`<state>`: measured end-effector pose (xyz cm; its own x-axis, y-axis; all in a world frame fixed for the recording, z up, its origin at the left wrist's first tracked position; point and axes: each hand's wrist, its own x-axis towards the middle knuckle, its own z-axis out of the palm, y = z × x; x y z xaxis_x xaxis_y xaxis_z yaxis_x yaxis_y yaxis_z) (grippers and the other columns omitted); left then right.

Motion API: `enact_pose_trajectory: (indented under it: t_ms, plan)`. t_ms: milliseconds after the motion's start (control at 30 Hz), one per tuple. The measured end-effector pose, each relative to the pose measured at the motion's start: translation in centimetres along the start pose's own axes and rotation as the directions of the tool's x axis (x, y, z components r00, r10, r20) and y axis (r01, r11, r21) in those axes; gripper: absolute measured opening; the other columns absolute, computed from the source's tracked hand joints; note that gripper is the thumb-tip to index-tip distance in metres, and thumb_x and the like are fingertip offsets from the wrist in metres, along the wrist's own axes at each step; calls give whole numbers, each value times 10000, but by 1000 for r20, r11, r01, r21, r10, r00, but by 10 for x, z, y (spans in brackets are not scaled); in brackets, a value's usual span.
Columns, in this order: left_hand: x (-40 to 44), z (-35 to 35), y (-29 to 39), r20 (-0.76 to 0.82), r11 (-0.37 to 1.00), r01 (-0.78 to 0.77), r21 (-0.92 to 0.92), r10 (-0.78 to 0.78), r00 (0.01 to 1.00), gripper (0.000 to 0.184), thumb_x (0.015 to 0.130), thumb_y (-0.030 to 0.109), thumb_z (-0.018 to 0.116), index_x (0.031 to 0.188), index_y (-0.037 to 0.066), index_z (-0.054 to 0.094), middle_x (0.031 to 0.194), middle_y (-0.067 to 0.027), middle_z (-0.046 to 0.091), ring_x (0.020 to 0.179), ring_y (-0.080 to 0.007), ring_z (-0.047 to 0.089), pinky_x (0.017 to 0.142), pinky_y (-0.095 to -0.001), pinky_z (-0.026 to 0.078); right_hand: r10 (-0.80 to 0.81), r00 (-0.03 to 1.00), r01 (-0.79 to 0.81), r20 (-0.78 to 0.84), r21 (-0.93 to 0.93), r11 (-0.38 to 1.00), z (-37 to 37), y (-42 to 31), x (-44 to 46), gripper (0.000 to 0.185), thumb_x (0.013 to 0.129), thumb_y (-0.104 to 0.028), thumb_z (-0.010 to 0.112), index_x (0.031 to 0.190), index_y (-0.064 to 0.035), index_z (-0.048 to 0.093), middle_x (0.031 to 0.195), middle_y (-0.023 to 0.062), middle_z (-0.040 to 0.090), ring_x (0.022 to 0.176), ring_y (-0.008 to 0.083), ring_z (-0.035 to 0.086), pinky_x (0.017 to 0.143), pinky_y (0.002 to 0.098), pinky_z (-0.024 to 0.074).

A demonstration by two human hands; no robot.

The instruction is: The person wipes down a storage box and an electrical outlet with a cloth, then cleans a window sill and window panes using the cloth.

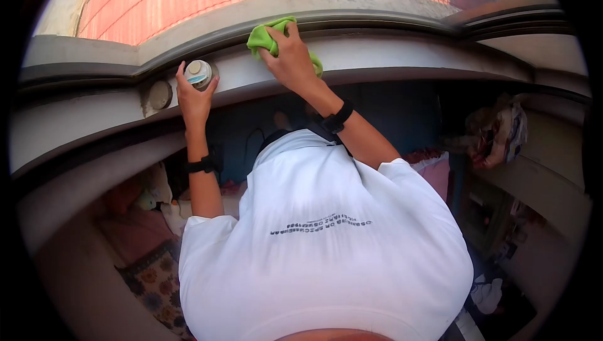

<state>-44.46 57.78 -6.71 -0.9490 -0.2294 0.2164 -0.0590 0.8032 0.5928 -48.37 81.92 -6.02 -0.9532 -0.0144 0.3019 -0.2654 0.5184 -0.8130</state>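
My left hand (195,98) has its thumb and fingers around a white bottle (198,72) with a pale cap and a bluish label, standing on the white window sill (370,53). Just left of it on the sill is a round, greyish-beige disc-like object (160,95); I cannot make out what it is. Bunched in my right hand (291,58) is a bright green cloth (261,41), pressed against the sill by the window track. Part of the cloth hangs out below the palm. Both wrists wear black bands.
A dark window frame (377,22) runs along the far side of the sill, with a reddish corrugated roof (264,2) outside. Below to the right hang plastic bags (499,130). A patterned fabric (154,284) lies low on the left.
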Motion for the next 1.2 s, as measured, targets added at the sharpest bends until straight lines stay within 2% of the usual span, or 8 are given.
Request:
enact_pose_trajectory:
  t_ms: [133, 233, 433, 533, 867, 933, 1067, 1200]
  plan:
    - [4, 2, -4, 9, 994, 106, 4, -106, 994, 799, 722, 326, 891, 1355, 41, 496, 1210, -227, 651, 1126, -385, 627, 982, -437, 480, -41, 975, 52, 219, -46, 998, 15, -19, -6, 629, 846, -252, 737, 1409, -68, 524, 1247, 260, 472, 971, 475, 630, 856, 479, 537]
    - [5, -1, -6, 7, 994, 105, 7, -105, 994, 744, 701, 341, 913, 1283, 33, 567, 1195, -185, 676, 1104, -307, 663, 961, -409, 504, -18, 982, 27, 187, -48, 998, -29, -11, -12, 605, 846, -227, 740, 1384, -33, 543, 1212, 243, 493, 969, 454, 628, 848, 467, 531]
    - [0, -4, -6, 30, 995, 79, -67, -78, 997, 717, 703, 310, 918, 1265, 36, 566, 1156, -165, 676, 1081, -280, 662, 953, -383, 504, 95, 956, -134, -278, -123, 983, -131, 62, -20, 336, 867, -179, 732, 1139, 14, 688, 1073, 179, 566, 934, 344, 626, 835, 412, 502]
    - [-6, -4, -5, 13, 995, 63, -83, -62, 998, 672, 712, 252, 910, 1238, 29, 556, 1156, -173, 673, 1076, -297, 657, 938, -389, 506, 168, 916, -224, -365, -115, 968, -156, 85, -12, 351, 861, -188, 727, 1140, 20, 677, 1102, 199, 556, 959, 381, 609, 860, 440, 494]
    - [-44, -40, 4, -37, 996, 82, -40, -83, 996, 652, 703, 192, 915, 1229, 30, 564, 1142, -149, 665, 1056, -247, 647, 949, -365, 494, 153, 978, -141, -139, 90, 986, -11, 5, -5, 356, 860, -169, 712, 1171, -2, 667, 1080, 203, 549, 931, 384, 613, 815, 451, 502]
    - [-49, -48, 1, 8, 998, 48, -27, -48, 999, 647, 692, 171, 914, 1215, 24, 563, 1129, -154, 664, 1048, -255, 651, 942, -367, 501, 72, 997, -73, 13, 76, 994, 29, -15, -8, 473, 854, -164, 716, 1288, -9, 609, 1103, 213, 522, 917, 413, 617, 773, 476, 513]
    - [-48, -59, -18, 121, 992, 63, -114, -49, 991, 687, 656, 186, 920, 1230, 43, 570, 1179, -179, 624, 1105, -360, 611, 948, -437, 492, -71, 998, 70, 1, -72, 995, 79, -42, -11, 559, 836, -135, 711, 1352, 13, 553, 1105, 221, 508, 887, 432, 619, 728, 483, 522]
    - [-47, -83, -54, 147, 986, -33, -166, 58, 987, 677, 651, 171, 915, 1221, 46, 574, 1165, -168, 625, 1081, -378, 598, 937, -448, 490, -31, 998, 38, 55, -134, 990, 113, -66, -10, 622, 805, -142, 725, 1372, 10, 520, 1115, 206, 499, 972, 395, 613, 727, 471, 543]
